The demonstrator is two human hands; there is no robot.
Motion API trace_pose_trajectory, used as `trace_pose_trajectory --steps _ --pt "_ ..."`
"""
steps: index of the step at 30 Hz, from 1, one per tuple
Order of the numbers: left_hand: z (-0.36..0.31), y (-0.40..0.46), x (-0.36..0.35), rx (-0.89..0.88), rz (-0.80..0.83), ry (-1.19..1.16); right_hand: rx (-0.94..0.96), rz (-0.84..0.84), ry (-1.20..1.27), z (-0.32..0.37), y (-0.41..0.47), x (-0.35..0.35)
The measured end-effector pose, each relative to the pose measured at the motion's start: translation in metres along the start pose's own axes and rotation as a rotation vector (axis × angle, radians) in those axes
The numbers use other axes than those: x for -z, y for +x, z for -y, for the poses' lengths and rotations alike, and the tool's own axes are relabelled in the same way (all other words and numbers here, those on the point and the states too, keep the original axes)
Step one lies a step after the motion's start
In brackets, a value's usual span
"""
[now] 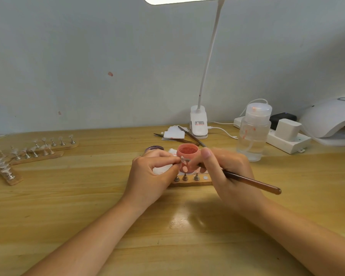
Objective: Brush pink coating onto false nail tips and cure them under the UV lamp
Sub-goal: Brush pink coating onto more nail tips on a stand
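Two bare hands meet over the middle of the wooden surface [88,196]. The left hand [149,176] has its grip pressed together on a small clear nail tip [182,160], pinched between thumb and fingertips and held just in front of the open pink pot [187,156]. The right hand [227,170] holds a brown-handled brush [251,181] in a pencil-like pinch, fingers curled round the shaft; the handle slants out to the right while the bristle end points at the tip. Whether the bristles actually touch the tip is too small to tell.

Directly below the hands lies a short wooden holder strip [191,182] with little metal stands [185,177] upright on it; one of them carries a tip already pink [184,168]. A white wipe [161,170] lies under the pot, and a dark lid [154,148] sits just left of it.

Far left, three more wooden strips [48,154] carry rows of clear tips on stands. Behind the pot lie two spare brushes [191,136] across white paper pads [174,134], beside the clip base of a white desk lamp [199,122]. To the right stands a clear pump bottle [254,132], then a white power strip [283,140] with plugs in it, and at the far right edge the white UV lamp [331,118].
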State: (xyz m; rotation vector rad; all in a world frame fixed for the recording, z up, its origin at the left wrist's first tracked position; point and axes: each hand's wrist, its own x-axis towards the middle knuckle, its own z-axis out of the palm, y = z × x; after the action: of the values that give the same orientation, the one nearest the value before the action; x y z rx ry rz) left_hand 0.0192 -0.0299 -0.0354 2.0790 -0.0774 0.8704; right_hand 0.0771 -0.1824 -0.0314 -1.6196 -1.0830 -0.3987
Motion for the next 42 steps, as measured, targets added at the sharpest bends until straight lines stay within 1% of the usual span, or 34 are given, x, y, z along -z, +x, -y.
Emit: trace_pose_trajectory --steps 3,5,7,10,16,18,22,26,28,31,33,36,40,42 --pt "0.0 0.0 0.0 -0.025 0.005 0.009 -0.063 -0.016 0.063 0.001 -0.002 0.002" --pt "0.0 0.0 0.0 -0.021 -0.002 0.003 -0.035 -0.038 0.074 0.002 -0.001 0.001" --pt "0.001 0.0 0.0 -0.024 -0.004 0.005 -0.017 -0.022 0.055 0.002 0.001 -0.001" --pt "0.001 0.0 0.0 -0.036 0.009 0.018 -0.08 0.002 0.096 0.003 0.0 0.0" --pt "-0.001 0.0 0.002 -0.012 -0.037 -0.004 -0.117 -0.173 0.197 0.004 -0.004 0.002" --pt "-0.002 0.0 0.002 -0.017 -0.047 -0.012 -0.136 -0.201 0.2 0.005 -0.005 0.001" --pt "0.001 0.0 0.002 -0.026 -0.04 0.004 -0.116 -0.15 0.155 0.005 -0.008 -0.001" --pt "0.002 0.0 0.002 -0.038 -0.026 0.012 0.021 -0.102 -0.006 0.006 -0.008 -0.005" --pt "0.002 0.0 0.001 -0.042 -0.029 0.007 0.054 -0.065 -0.081 0.005 -0.009 -0.006" --pt "0.001 0.0 0.0 -0.026 -0.046 -0.014 0.0 -0.017 -0.013 0.002 -0.012 -0.004" --pt "0.001 0.0 -0.001 -0.009 -0.047 -0.02 0.012 -0.039 0.005 0.002 -0.012 -0.003" --pt "0.002 0.0 -0.001 -0.004 -0.047 -0.013 0.071 -0.073 -0.069 0.003 -0.008 -0.005" --pt "0.002 0.0 -0.001 -0.002 -0.055 -0.013 -0.007 -0.053 0.006 0.001 -0.01 -0.003" --pt "0.002 0.0 0.0 0.004 -0.048 -0.007 0.013 -0.074 -0.022 0.002 -0.009 -0.003"
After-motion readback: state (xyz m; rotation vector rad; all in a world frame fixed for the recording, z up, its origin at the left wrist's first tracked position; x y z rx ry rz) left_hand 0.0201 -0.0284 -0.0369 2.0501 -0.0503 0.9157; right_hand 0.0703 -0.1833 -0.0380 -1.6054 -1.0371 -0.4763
